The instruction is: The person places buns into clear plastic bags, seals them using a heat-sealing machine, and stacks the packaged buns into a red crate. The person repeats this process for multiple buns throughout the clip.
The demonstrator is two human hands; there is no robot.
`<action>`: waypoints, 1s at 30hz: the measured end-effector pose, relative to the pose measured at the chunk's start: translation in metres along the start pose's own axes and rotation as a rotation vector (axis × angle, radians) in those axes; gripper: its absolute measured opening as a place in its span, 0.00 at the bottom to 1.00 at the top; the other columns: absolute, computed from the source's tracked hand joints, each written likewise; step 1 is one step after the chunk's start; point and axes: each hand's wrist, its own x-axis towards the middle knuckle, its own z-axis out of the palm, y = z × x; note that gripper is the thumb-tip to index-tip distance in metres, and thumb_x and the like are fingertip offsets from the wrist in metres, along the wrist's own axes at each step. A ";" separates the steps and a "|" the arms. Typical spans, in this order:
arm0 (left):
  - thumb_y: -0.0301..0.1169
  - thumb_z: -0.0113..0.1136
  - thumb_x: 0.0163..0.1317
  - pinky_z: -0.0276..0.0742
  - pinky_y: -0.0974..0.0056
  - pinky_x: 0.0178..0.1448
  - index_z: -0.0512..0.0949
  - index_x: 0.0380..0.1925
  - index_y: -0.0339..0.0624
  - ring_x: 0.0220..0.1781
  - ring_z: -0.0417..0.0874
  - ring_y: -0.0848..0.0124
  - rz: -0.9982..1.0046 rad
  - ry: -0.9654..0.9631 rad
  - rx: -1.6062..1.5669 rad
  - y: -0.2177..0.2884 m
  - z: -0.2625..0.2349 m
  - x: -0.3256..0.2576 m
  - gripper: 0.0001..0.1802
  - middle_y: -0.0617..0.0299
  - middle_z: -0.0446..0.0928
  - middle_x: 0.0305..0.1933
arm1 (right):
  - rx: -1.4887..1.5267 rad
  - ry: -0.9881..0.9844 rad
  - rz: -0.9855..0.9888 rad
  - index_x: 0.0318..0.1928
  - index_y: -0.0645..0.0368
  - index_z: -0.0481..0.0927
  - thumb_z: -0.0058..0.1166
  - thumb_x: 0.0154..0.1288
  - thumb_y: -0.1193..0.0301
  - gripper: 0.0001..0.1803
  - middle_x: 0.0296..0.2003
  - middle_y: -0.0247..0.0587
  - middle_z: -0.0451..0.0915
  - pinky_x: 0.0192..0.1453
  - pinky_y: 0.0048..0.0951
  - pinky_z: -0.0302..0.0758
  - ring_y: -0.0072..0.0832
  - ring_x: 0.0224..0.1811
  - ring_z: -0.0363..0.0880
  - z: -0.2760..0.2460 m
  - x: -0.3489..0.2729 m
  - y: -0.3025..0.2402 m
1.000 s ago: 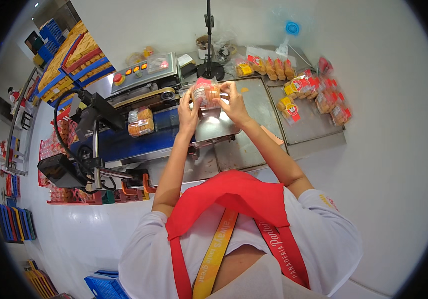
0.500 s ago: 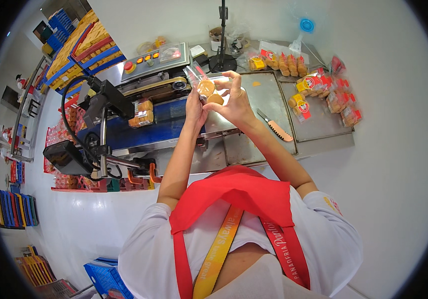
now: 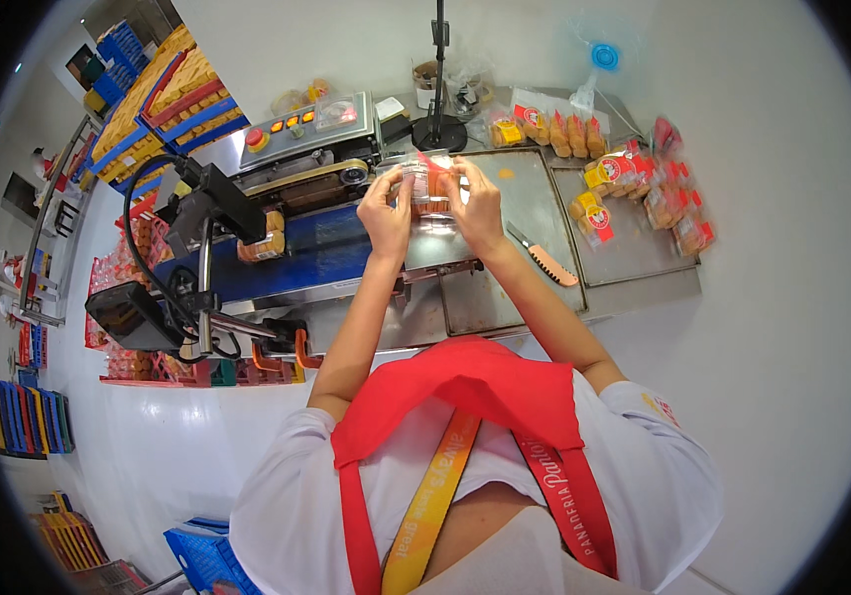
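Between my two hands is a clear plastic bag of round golden biscuits (image 3: 426, 186), with a red patch near its top. My left hand (image 3: 387, 215) pinches the bag's left side, and my right hand (image 3: 476, 206) pinches its right side. Both hands are just past the right end of the blue conveyor belt (image 3: 319, 241). A filled biscuit pack (image 3: 265, 244) lies farther left on that belt. To the right of my right wrist, a knife with a peach-coloured handle (image 3: 550, 262) rests on a metal tray (image 3: 490, 291).
Several filled biscuit bags (image 3: 634, 169) lie at the right of the bench. Behind the belt is a sealing machine's control panel (image 3: 306, 131). A black stand (image 3: 438, 131) rises behind my hands. A black clamped device (image 3: 215, 203) overhangs the belt's left part.
The bag has been turned and lowered between my hands. My right hand has moved down to grip its side. The pack on the belt has shifted left.
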 end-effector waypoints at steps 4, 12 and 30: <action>0.25 0.65 0.56 0.75 0.73 0.34 0.83 0.31 0.33 0.29 0.80 0.80 0.041 -0.034 0.177 0.018 -0.007 0.010 0.05 0.61 0.82 0.30 | -0.289 0.021 0.010 0.34 0.62 0.82 0.56 0.60 0.73 0.06 0.43 0.52 0.79 0.49 0.38 0.73 0.45 0.47 0.77 -0.015 0.014 -0.038; 0.26 0.66 0.57 0.73 0.76 0.34 0.83 0.31 0.32 0.28 0.77 0.84 -0.198 -0.076 0.040 0.017 -0.011 0.003 0.07 0.67 0.81 0.27 | 0.113 -0.007 0.225 0.34 0.64 0.83 0.57 0.59 0.75 0.06 0.28 0.45 0.83 0.36 0.29 0.76 0.34 0.28 0.82 -0.020 0.021 -0.013; 0.20 0.65 0.55 0.74 0.72 0.47 0.83 0.30 0.34 0.39 0.79 0.77 -0.338 -0.423 -0.587 -0.031 -0.024 0.032 0.02 0.60 0.80 0.38 | 0.883 -0.438 0.374 0.33 0.63 0.84 0.62 0.58 0.75 0.04 0.32 0.33 0.82 0.46 0.22 0.72 0.18 0.36 0.77 -0.031 0.040 0.036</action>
